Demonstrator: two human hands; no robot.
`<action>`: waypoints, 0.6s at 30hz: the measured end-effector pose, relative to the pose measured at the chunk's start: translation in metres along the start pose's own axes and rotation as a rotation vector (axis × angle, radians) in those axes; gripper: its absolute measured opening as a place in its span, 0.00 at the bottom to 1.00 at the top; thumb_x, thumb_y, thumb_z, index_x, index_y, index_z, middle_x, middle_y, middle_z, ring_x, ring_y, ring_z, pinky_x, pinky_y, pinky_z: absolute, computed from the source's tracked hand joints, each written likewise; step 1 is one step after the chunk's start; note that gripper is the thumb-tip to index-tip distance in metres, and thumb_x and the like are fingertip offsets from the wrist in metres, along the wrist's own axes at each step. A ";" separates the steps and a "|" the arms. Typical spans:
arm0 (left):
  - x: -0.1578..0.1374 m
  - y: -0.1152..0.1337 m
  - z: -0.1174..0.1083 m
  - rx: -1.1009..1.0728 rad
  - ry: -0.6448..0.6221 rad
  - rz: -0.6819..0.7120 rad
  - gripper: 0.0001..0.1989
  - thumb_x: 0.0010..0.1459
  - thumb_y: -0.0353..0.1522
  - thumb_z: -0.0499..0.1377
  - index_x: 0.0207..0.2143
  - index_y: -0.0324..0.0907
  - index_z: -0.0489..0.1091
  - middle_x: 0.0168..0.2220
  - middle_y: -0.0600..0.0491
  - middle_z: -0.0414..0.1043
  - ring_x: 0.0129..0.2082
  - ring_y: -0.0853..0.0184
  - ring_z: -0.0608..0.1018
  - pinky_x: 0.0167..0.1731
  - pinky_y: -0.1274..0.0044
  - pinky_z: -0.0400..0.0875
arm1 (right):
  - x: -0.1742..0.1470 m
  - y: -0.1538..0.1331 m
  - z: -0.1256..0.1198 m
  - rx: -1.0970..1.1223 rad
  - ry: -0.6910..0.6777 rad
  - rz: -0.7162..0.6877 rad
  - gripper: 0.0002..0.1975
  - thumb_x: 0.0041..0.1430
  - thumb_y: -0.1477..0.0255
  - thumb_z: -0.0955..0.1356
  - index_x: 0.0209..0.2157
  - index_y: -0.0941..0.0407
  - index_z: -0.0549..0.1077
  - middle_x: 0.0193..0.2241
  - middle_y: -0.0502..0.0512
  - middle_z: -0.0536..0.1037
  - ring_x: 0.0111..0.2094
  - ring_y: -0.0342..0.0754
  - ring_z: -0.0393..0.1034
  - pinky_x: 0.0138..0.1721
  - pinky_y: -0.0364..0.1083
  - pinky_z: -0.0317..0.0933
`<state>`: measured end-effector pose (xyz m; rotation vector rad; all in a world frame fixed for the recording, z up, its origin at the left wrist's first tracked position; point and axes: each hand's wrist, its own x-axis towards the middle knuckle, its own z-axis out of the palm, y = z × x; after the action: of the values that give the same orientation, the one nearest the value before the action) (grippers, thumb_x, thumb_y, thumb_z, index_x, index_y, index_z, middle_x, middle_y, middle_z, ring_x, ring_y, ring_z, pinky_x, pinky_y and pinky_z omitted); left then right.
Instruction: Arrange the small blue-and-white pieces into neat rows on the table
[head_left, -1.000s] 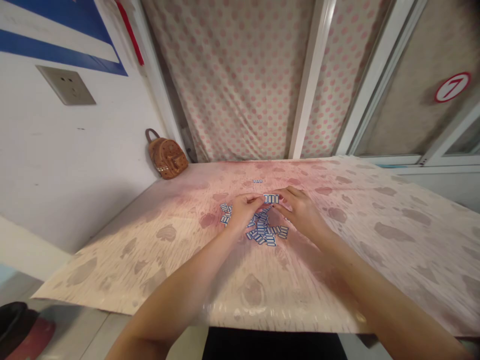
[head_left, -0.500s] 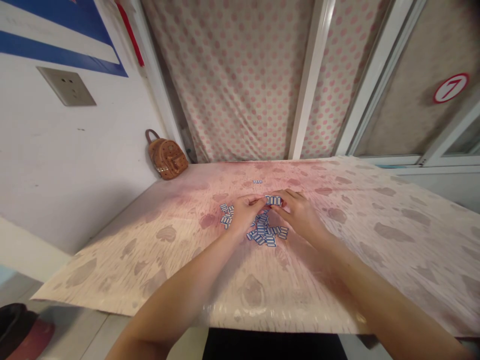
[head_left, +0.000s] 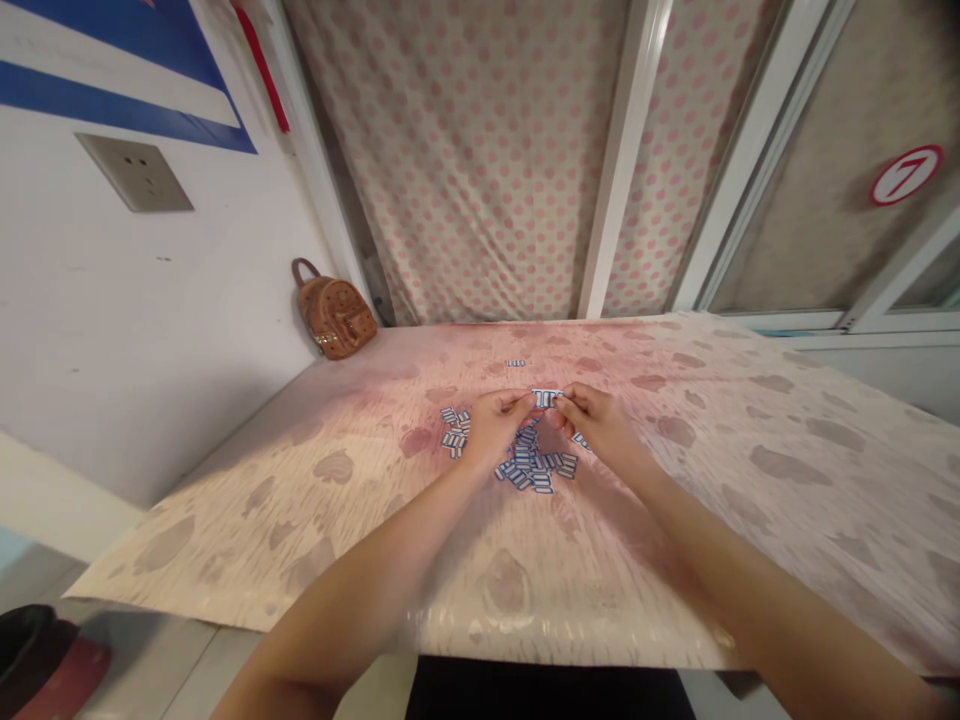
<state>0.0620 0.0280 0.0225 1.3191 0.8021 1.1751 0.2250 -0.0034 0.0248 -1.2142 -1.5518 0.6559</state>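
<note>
Between my two hands, just above the table, is a small flat blue-and-white striped piece. My left hand pinches its left end between thumb and fingers. My right hand is closed at its right end, thumb against fingertips. Below and between the hands lies a loose pile of similar striped pieces. A smaller cluster of pieces sits left of my left hand, partly covered by it. Another piece shows under my right hand, mostly hidden. Their exact kind is too small to make out.
A few striped pieces lie in a short row farther back on the patterned tablecloth. A brown mini backpack leans by the wall at the back left. A polka-dot curtain hangs behind the table.
My right hand's fingers have drawn in to pinch the held piece's right end. A piece now shows beneath that hand. My left hand stays almost in place.
</note>
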 end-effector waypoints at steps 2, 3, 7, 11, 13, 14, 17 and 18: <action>0.001 -0.001 0.000 -0.010 -0.011 -0.007 0.15 0.54 0.42 0.65 0.34 0.38 0.78 0.33 0.47 0.81 0.36 0.62 0.82 0.38 0.74 0.74 | 0.002 0.001 -0.001 0.058 0.000 0.019 0.14 0.60 0.60 0.65 0.26 0.55 0.67 0.20 0.49 0.73 0.20 0.42 0.65 0.24 0.43 0.61; 0.002 -0.002 -0.001 -0.025 -0.013 -0.015 0.16 0.55 0.43 0.64 0.34 0.38 0.78 0.33 0.47 0.81 0.36 0.62 0.82 0.38 0.74 0.75 | 0.002 0.001 -0.001 0.075 -0.001 0.028 0.15 0.59 0.59 0.66 0.25 0.55 0.67 0.20 0.49 0.74 0.20 0.42 0.65 0.24 0.43 0.61; 0.005 -0.005 -0.003 -0.086 -0.017 -0.040 0.18 0.53 0.45 0.65 0.35 0.38 0.77 0.33 0.47 0.80 0.36 0.62 0.82 0.38 0.74 0.74 | 0.003 0.000 -0.002 0.106 -0.014 0.044 0.17 0.57 0.57 0.67 0.24 0.55 0.67 0.19 0.49 0.74 0.19 0.41 0.65 0.24 0.43 0.61; 0.004 -0.005 -0.004 -0.091 -0.023 -0.036 0.18 0.51 0.45 0.66 0.35 0.38 0.78 0.33 0.48 0.80 0.35 0.63 0.81 0.37 0.74 0.74 | 0.003 0.002 -0.001 0.124 -0.022 0.048 0.16 0.58 0.58 0.67 0.25 0.55 0.68 0.19 0.49 0.74 0.19 0.41 0.65 0.24 0.43 0.60; 0.004 -0.006 -0.004 -0.091 -0.021 -0.031 0.18 0.51 0.45 0.66 0.35 0.38 0.78 0.32 0.49 0.80 0.34 0.64 0.80 0.36 0.75 0.74 | 0.003 0.002 0.000 0.124 -0.021 0.046 0.16 0.58 0.58 0.66 0.25 0.55 0.68 0.20 0.49 0.74 0.19 0.42 0.65 0.24 0.43 0.60; 0.004 -0.006 -0.003 -0.091 -0.020 -0.027 0.18 0.51 0.44 0.66 0.35 0.39 0.78 0.32 0.49 0.79 0.34 0.64 0.80 0.35 0.75 0.73 | 0.003 0.002 0.000 0.120 -0.022 0.043 0.15 0.58 0.58 0.66 0.26 0.55 0.68 0.20 0.49 0.74 0.19 0.42 0.65 0.24 0.43 0.60; 0.005 -0.007 -0.004 -0.094 -0.017 -0.022 0.17 0.51 0.43 0.66 0.35 0.39 0.78 0.32 0.50 0.79 0.32 0.66 0.79 0.34 0.76 0.73 | 0.001 0.000 0.001 0.107 -0.030 0.033 0.13 0.60 0.61 0.65 0.27 0.55 0.68 0.20 0.49 0.74 0.19 0.41 0.65 0.24 0.43 0.59; 0.005 -0.008 -0.004 -0.096 -0.013 -0.023 0.17 0.51 0.43 0.66 0.34 0.39 0.79 0.32 0.51 0.78 0.32 0.67 0.78 0.33 0.77 0.73 | 0.000 0.000 0.002 0.104 -0.033 0.032 0.12 0.60 0.62 0.65 0.27 0.55 0.68 0.21 0.49 0.74 0.19 0.41 0.65 0.24 0.43 0.59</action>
<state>0.0614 0.0351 0.0151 1.2346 0.7406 1.1717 0.2233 -0.0032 0.0246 -1.1577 -1.5092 0.7719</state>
